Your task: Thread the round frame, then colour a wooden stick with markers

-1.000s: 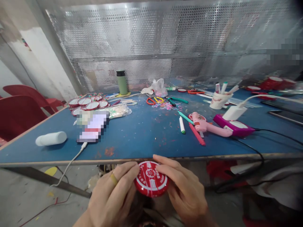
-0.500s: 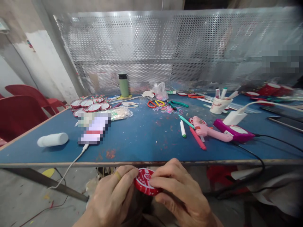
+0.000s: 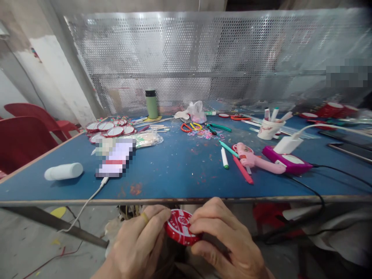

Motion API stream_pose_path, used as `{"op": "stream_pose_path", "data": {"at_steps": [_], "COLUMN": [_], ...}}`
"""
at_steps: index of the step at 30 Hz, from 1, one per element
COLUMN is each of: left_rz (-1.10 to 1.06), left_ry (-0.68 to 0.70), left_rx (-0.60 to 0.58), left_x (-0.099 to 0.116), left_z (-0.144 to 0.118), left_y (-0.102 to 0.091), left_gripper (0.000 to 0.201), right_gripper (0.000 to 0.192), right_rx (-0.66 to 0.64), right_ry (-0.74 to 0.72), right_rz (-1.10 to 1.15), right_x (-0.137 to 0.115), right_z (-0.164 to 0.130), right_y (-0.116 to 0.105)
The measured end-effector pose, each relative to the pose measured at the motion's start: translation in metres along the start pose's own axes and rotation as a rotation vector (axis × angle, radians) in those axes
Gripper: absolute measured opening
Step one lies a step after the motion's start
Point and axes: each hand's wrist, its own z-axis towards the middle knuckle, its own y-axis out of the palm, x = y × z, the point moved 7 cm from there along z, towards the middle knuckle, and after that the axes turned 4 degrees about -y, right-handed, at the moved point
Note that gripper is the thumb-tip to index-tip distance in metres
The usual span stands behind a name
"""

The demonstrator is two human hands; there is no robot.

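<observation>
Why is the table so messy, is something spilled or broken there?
Tiny colourful loops lie scattered loose near the scissors, like a spill. The blue table has scuffed, worn patches by its front edge. Nothing looks broken.

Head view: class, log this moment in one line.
left hand: holds red disc | right hand: holds disc | place: below table edge

The right hand (image 3: 223, 240) has slid over the red disc (image 3: 180, 232).
</observation>
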Motion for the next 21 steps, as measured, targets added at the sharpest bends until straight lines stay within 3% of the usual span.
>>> {"op": "stream_pose_path", "data": {"at_steps": [6,21], "left_rz": [-0.011,0.09], "left_ry": [0.003,-0.004], "left_rx": [-0.082,-0.117], "left_x": [0.0,-0.001], "left_z": [-0.005,-0.018], "left_y": [-0.003,-0.011], "left_gripper": [0.027,0.03], "right_gripper": [0.054,0.045], "right_rx": [-0.16,-0.142], "right_ry": [0.227,0.279], "right_rz": [0.158,0.33], "right_x": [0.017,0.019], "right_z": [-0.004,-0.008], "right_y": [0.008,0.014]}}
